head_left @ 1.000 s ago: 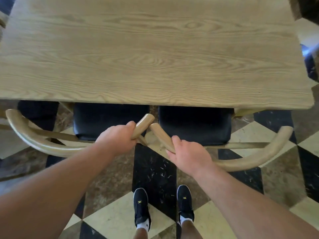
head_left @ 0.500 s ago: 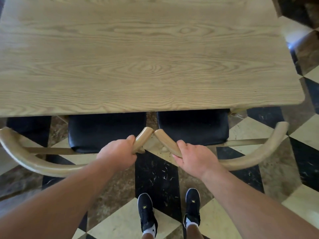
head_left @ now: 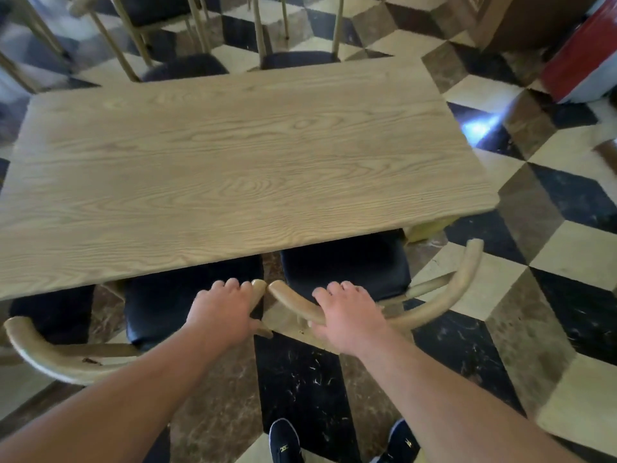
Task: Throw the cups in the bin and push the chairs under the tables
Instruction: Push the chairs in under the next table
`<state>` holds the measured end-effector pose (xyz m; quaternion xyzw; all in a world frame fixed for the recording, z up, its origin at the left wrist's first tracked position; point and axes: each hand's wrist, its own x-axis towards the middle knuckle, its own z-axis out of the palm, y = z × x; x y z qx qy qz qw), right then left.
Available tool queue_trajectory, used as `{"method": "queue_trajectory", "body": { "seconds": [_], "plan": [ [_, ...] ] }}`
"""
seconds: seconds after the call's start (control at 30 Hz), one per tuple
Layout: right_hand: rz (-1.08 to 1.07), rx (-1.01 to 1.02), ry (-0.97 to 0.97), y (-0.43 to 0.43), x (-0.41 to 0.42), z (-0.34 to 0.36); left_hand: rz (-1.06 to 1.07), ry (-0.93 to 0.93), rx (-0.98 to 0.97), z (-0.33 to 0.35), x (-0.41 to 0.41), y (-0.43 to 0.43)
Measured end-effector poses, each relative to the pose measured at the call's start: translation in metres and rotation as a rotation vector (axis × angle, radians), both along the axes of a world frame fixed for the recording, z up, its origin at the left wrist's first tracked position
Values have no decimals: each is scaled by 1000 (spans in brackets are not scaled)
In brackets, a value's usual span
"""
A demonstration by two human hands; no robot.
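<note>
Two wooden chairs with black seats stand side by side at the near edge of a light wooden table (head_left: pixel 233 168), their seats partly under the top. My left hand (head_left: pixel 222 312) rests over the right end of the left chair's (head_left: pixel 50 355) curved backrest, fingers loosely draped over it. My right hand (head_left: pixel 347 315) lies over the left part of the right chair's (head_left: pixel 444 295) backrest, fingers spread and loose. No cup shows anywhere in view.
More chairs (head_left: pixel 293 56) are tucked at the table's far side, others stand behind. A red and white object (head_left: pixel 581 58) stands at the far right. The floor is checkered in black, cream and brown. My shoes (head_left: pixel 283 442) are below the hands.
My view has lifted and now takes in the whole table and far chairs. Both hands have loosened from a firm grip to fingers resting on the backrests.
</note>
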<state>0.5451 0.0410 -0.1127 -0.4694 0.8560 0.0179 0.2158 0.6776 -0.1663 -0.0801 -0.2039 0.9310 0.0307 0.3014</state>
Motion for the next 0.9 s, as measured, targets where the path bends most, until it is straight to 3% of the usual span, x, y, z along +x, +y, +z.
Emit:
{"method": "queue_trajectory", "body": {
  "seconds": [0.23, 0.53, 0.9],
  "plan": [
    [-179, -136, 52, 103, -73, 109, -37, 197, 154, 105, -97, 73],
    [-436, -210, 202, 308, -186, 268, -317, 310, 89, 236, -259, 253],
    [-759, -117, 269, 543, -259, 339, -585, 429, 107, 306, -385, 487]
  ]
}}
